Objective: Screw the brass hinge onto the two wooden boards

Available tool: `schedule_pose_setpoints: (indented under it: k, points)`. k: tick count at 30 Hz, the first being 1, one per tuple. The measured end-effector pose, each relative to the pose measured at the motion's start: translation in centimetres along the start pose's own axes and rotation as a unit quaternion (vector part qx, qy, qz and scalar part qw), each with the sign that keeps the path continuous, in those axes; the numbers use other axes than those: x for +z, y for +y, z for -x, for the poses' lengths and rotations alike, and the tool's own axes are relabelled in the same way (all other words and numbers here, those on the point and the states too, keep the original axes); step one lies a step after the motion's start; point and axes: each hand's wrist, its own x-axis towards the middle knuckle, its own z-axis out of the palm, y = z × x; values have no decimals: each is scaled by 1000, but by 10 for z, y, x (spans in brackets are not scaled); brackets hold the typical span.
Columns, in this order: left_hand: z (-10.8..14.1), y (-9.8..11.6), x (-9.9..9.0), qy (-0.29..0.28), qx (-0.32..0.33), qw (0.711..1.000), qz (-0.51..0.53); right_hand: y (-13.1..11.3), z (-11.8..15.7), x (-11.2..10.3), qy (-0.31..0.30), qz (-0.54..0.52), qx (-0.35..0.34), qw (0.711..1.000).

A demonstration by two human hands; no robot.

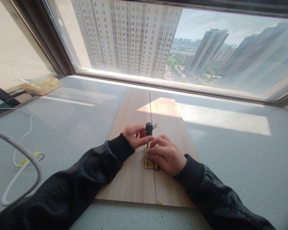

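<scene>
A black-handled screwdriver (149, 128) stands nearly upright over a brass-coloured hinge (149, 164), its handle at the top. My left hand (138, 135) is closed around the handle, thumb and fingers on its near and left sides. My right hand (166, 153) rests at the hinge's right edge, its fingertips pinched together near the screwdriver's tip; whatever they hold is too small to make out. The hinge lies across the dark seam between two pale wooden boards (132, 179). Just beyond the handle, a few small screws (155, 126) lie on the boards.
The boards lie on a white speckled sill (230, 153) below a large window. A yellow tissue pack (42, 85) sits at the far left beside a dark flat object (4, 107). White cables (36, 172) loop along the left side.
</scene>
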Motion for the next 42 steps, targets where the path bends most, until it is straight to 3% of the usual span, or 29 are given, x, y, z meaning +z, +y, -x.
schedule_pose_setpoints:
  k: [9, 26, 30, 36, 42]
  points:
    - [0, 0, 1, 1, -19, 1000, 13, -3, -1, 4, -12, 34, 20, 999]
    - [1, -3, 2, 5, -12, 1000, 17, -3, 0, 5, 1, 2, 18, 1000]
    - [1, 0, -2, 7, 7, 1000, 13, 0, -1, 1, 47, -19, 32, 998]
    - [4, 18, -5, 71, 94, 993, 25, 5, -3, -5, 171, -29, 110, 979]
    - [8, 31, 1, 41, 180, 981, 50, 5, 1, -6, 204, -54, 120, 970]
